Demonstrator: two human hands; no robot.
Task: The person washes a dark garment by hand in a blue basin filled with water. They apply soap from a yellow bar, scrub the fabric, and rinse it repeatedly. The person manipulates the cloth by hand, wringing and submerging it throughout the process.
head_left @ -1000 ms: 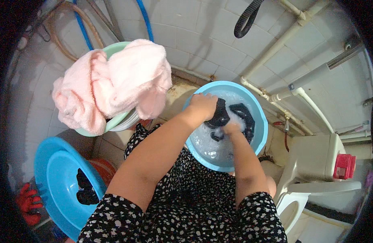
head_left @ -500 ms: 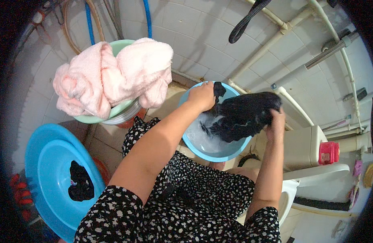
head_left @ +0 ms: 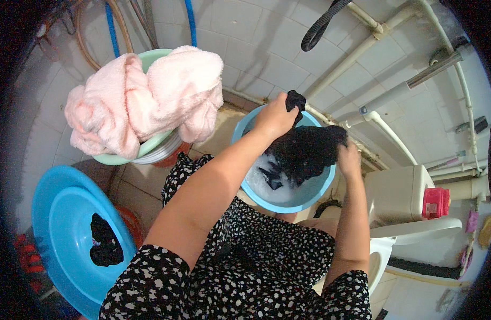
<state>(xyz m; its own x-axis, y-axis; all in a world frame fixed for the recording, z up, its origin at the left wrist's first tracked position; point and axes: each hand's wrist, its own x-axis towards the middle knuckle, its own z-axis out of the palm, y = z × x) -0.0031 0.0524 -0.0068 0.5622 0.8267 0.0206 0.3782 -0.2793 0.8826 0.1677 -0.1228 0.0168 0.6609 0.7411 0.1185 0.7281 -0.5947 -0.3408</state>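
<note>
A wet black garment [head_left: 307,154] is stretched between my hands over a light-blue basin [head_left: 286,207]. My left hand [head_left: 278,114] is closed round a bunched end of it, above the basin's far side. At the right rim my right hand [head_left: 350,158], a little blurred, grips the other end. The garment's middle hangs down to the whitish, soapy water [head_left: 264,196], where a dark fold lies partly under the suds. What else the water holds is hidden.
To the left, pink fluffy cloth [head_left: 165,96] is heaped in a green basin [head_left: 109,159]. Nearer stands a large blue basin [head_left: 53,213] with a black cloth [head_left: 105,242] inside. A beige container with a red cap [head_left: 436,203] and a white toilet [head_left: 381,256] are at right.
My left hand has moved right and slightly up with its end of the garment. My right hand has come inward and down, so the garment hangs lower and more bunched.
</note>
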